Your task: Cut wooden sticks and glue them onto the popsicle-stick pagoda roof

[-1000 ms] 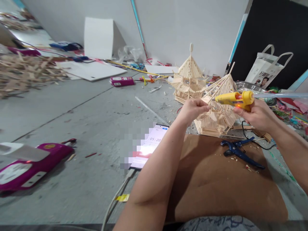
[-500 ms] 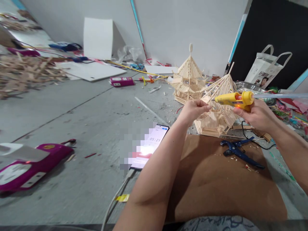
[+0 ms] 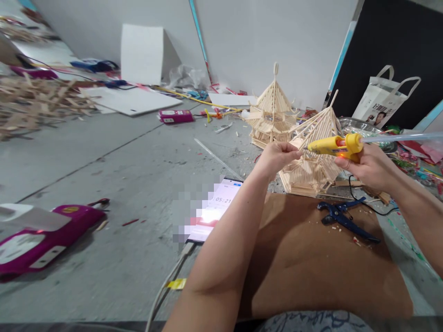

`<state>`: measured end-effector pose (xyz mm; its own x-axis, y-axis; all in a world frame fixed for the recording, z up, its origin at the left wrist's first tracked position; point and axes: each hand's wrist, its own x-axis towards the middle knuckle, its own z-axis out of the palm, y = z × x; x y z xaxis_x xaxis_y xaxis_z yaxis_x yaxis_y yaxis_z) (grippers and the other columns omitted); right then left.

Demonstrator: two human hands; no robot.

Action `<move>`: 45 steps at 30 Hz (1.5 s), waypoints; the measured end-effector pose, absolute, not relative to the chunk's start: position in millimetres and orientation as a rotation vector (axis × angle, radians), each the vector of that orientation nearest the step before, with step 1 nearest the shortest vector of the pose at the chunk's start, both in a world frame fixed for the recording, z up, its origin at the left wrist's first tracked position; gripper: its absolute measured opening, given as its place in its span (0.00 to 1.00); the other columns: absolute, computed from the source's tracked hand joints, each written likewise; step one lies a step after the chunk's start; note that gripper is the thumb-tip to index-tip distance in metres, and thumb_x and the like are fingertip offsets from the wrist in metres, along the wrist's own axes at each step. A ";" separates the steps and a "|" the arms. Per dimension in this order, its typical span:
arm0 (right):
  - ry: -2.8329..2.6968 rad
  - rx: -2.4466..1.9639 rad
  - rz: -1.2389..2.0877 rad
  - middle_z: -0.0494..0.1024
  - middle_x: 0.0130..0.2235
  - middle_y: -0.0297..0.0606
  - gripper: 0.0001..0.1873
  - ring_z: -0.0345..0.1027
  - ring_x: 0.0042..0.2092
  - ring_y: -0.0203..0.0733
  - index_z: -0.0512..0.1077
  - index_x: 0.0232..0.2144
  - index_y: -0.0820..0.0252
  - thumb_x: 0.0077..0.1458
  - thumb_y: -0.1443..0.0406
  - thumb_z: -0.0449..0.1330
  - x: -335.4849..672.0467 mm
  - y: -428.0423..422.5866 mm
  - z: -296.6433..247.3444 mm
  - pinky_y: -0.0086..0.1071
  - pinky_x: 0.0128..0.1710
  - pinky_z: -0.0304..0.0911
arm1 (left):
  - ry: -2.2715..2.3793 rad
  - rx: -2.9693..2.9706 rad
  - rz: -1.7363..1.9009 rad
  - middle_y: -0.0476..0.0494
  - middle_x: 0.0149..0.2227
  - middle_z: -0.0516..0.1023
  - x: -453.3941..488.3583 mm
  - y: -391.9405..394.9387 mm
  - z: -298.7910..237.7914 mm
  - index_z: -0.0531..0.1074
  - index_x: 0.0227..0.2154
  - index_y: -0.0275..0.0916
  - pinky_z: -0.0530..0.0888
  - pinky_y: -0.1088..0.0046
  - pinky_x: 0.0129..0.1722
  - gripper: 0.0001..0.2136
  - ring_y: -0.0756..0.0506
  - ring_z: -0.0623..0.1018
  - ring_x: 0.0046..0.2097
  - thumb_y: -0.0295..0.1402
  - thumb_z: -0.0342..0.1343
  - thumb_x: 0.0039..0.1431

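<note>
My right hand (image 3: pixel 368 168) is wrapped round a yellow hot glue gun (image 3: pixel 334 145), a clear glue stick (image 3: pixel 401 137) jutting from its back. The nozzle points left, close to the fingertips of my left hand (image 3: pixel 281 159). Those fingers are pinched together, and whatever they hold is too small or hidden to name. Both hands are at the nearer wooden stick pagoda model (image 3: pixel 306 177), whose sloped stick roof rises behind the gun. A finished-looking stick pagoda (image 3: pixel 273 108) with a looped finial stands behind it to the left.
Blue cutting pliers (image 3: pixel 346 221) lie on a brown board (image 3: pixel 325 276). A phone (image 3: pixel 221 198) is left of my forearm. Magenta power strips (image 3: pixel 79 219) sit on the grey floor, with a pile of wooden sticks (image 3: pixel 38 103) far left. A white bag (image 3: pixel 379 101) leans at the back right.
The glue gun's front has dipped slightly and shifted a little left, nearer my left fingertips. My left hand stays almost in place at the model.
</note>
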<state>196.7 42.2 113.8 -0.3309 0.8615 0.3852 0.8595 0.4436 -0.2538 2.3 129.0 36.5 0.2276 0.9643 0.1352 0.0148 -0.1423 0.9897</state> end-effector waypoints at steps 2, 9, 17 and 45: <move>-2.252 -1.449 0.006 0.71 0.24 0.36 0.16 0.63 0.25 0.37 0.70 0.26 0.60 0.52 0.54 0.53 194.9 41.9 115.4 0.31 0.24 0.56 | 0.989 1.429 1.122 0.50 0.18 0.69 2.1 129.5 36.1 0.71 0.17 0.37 0.59 0.75 0.24 0.06 0.55 0.64 0.22 0.32 0.62 0.41; -2.290 -1.455 -0.031 0.72 0.26 0.37 0.16 0.64 0.28 0.38 0.71 0.28 0.61 0.52 0.54 0.52 191.9 42.0 119.2 0.31 0.25 0.57 | 0.980 1.407 1.119 0.51 0.17 0.68 2.4 129.1 36.3 0.71 0.18 0.36 0.59 0.75 0.24 0.05 0.55 0.64 0.22 0.30 0.61 0.40; -2.316 -1.445 -0.034 0.73 0.26 0.37 0.17 0.64 0.27 0.39 0.71 0.34 0.61 0.52 0.54 0.52 190.9 41.5 122.0 0.31 0.25 0.57 | 0.964 1.426 1.132 0.50 0.19 0.70 0.7 128.1 36.8 0.72 0.18 0.36 0.59 0.76 0.24 0.04 0.55 0.64 0.22 0.29 0.61 0.40; -2.309 -1.490 -0.072 0.74 0.27 0.38 0.16 0.66 0.29 0.41 0.70 0.33 0.60 0.52 0.54 0.52 190.7 40.7 123.2 0.32 0.25 0.56 | 0.987 1.441 1.147 0.49 0.18 0.71 -0.1 130.9 34.1 0.74 0.19 0.36 0.61 0.75 0.25 0.04 0.55 0.65 0.22 0.31 0.62 0.40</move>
